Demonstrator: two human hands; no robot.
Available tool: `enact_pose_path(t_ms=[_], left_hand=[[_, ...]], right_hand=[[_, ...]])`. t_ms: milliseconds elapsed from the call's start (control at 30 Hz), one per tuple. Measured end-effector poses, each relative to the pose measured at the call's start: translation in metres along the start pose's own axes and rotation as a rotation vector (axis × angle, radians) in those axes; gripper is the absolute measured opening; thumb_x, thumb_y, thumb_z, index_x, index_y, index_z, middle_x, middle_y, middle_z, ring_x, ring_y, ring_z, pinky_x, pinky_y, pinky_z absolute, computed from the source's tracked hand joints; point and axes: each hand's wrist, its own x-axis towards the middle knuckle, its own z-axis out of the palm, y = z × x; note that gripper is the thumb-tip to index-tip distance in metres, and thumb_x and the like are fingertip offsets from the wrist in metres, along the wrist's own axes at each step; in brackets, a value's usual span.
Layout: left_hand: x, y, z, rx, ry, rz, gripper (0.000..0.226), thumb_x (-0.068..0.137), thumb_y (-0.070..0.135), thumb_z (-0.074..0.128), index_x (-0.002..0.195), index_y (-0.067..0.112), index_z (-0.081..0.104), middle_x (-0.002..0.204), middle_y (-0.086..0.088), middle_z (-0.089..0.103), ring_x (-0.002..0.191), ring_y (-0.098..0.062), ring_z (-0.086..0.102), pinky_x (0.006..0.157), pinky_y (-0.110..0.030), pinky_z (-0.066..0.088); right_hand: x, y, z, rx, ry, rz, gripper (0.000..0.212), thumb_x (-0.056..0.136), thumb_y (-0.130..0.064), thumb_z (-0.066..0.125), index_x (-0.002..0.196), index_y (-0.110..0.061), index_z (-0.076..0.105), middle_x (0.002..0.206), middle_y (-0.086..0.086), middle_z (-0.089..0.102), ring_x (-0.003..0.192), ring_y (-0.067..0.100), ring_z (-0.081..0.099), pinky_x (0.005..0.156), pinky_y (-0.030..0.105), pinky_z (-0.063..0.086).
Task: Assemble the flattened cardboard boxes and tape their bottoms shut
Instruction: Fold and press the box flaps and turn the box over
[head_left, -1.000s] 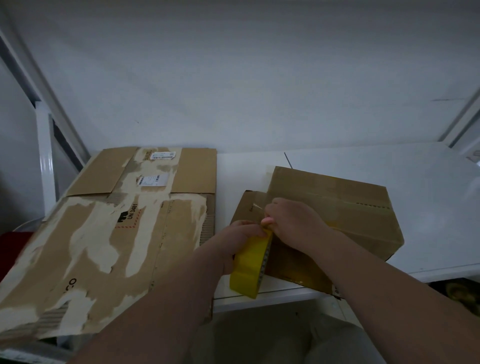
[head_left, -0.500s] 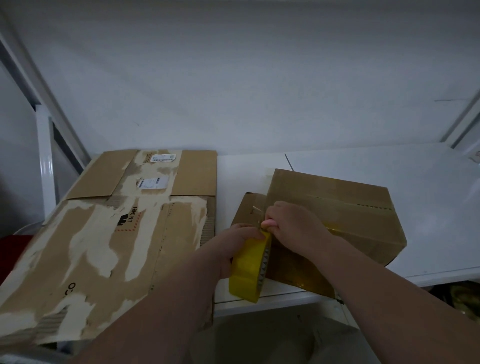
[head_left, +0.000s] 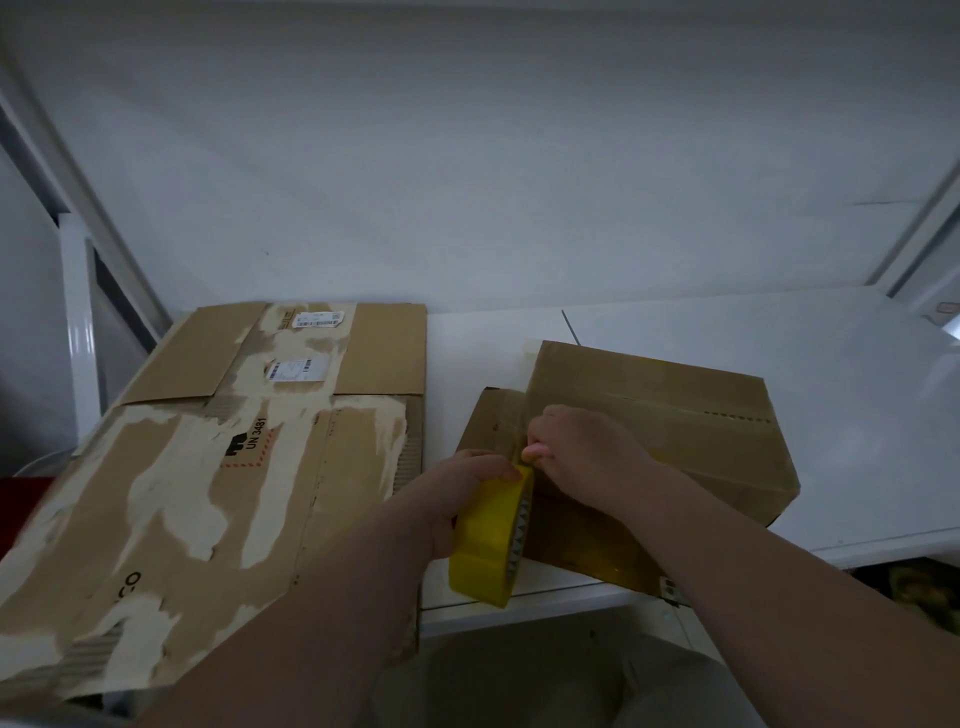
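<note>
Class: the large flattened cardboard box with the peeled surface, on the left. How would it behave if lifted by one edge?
Probably light for its size: the flattened cardboard box is thin sheet. It would likely bend along its visible fold lines. Its peeled, torn facing suggests weak patches that might tear further.

Left grip (head_left: 460, 501) holds a yellow tape roll (head_left: 491, 545); just right, the right grip (head_left: 584, 457) pinches the tape end (head_left: 521, 460) against a cardboard box (head_left: 675, 410).
</note>
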Motion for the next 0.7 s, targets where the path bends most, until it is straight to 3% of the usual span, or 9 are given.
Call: enact_pose_path(t_ms=[133, 267, 400, 467, 533, 633, 700], left_hand=[[-0.002, 0.002, -0.001, -0.006, 0.009, -0.008, 0.056, 0.081, 0.025, 0.069, 0.132, 0.019, 0.047, 0.12, -0.018, 0.059, 0.105, -0.037, 0.061, 0.088, -0.049, 0.052], [-0.006, 0.003, 0.001, 0.028, 0.013, -0.018, 0.055, 0.082, 0.024, 0.068, 0.132, 0.02, 0.046, 0.118, -0.017, 0.058, 0.103, -0.036, 0.06, 0.081, -0.043, 0.053], [-0.007, 0.005, 0.0, 0.05, 0.009, -0.022, 0.055, 0.081, 0.025, 0.069, 0.13, 0.02, 0.046, 0.118, -0.017, 0.058, 0.105, -0.037, 0.06, 0.089, -0.048, 0.051], [-0.008, 0.006, 0.0, 0.062, 0.005, -0.025, 0.053, 0.081, 0.025, 0.068, 0.129, 0.02, 0.046, 0.12, -0.018, 0.058, 0.106, -0.038, 0.059, 0.092, -0.051, 0.049], [-0.007, 0.006, -0.001, 0.062, 0.0, -0.032, 0.05, 0.082, 0.024, 0.067, 0.128, 0.02, 0.047, 0.119, -0.018, 0.058, 0.107, -0.038, 0.059, 0.094, -0.051, 0.049], [-0.007, 0.006, -0.002, 0.064, -0.002, -0.033, 0.04, 0.083, 0.023, 0.067, 0.118, 0.022, 0.049, 0.116, -0.017, 0.058, 0.105, -0.038, 0.059, 0.093, -0.05, 0.049], [-0.008, 0.007, -0.002, 0.059, -0.014, -0.041, 0.026, 0.084, 0.022, 0.066, 0.106, 0.022, 0.052, 0.112, -0.016, 0.059, 0.102, -0.036, 0.06, 0.093, -0.049, 0.049]], right_hand=[[0.001, -0.003, 0.003, -0.037, -0.023, -0.002, 0.019, 0.099, -0.024, 0.044, 0.082, -0.019, 0.051, 0.087, -0.003, 0.045, 0.071, 0.012, 0.045, 0.063, 0.025, 0.033], [0.001, 0.001, -0.005, -0.019, -0.069, 0.013, 0.018, 0.097, -0.021, 0.045, 0.082, -0.017, 0.052, 0.085, -0.004, 0.043, 0.075, 0.013, 0.046, 0.057, 0.022, 0.031], [0.003, 0.014, -0.011, 0.124, -0.145, 0.064, 0.014, 0.091, -0.024, 0.051, 0.081, -0.018, 0.061, 0.084, -0.004, 0.053, 0.078, 0.015, 0.054, 0.06, 0.022, 0.04], [0.002, 0.018, -0.015, 0.286, -0.081, 0.098, 0.006, 0.09, -0.025, 0.054, 0.087, -0.024, 0.058, 0.084, -0.009, 0.055, 0.078, 0.013, 0.056, 0.062, 0.022, 0.042], [0.004, 0.018, -0.017, 0.408, 0.061, 0.124, 0.015, 0.094, -0.019, 0.051, 0.107, -0.025, 0.056, 0.089, -0.012, 0.05, 0.075, 0.006, 0.051, 0.06, 0.018, 0.037], [0.01, 0.016, -0.008, 0.329, 0.266, 0.148, 0.024, 0.098, -0.016, 0.045, 0.108, -0.023, 0.065, 0.093, -0.004, 0.043, 0.076, 0.005, 0.044, 0.061, 0.016, 0.031], [0.012, 0.013, 0.001, 0.23, 0.27, 0.114, 0.022, 0.097, -0.023, 0.049, 0.112, -0.021, 0.065, 0.095, -0.003, 0.042, 0.081, 0.008, 0.044, 0.065, 0.019, 0.034]])
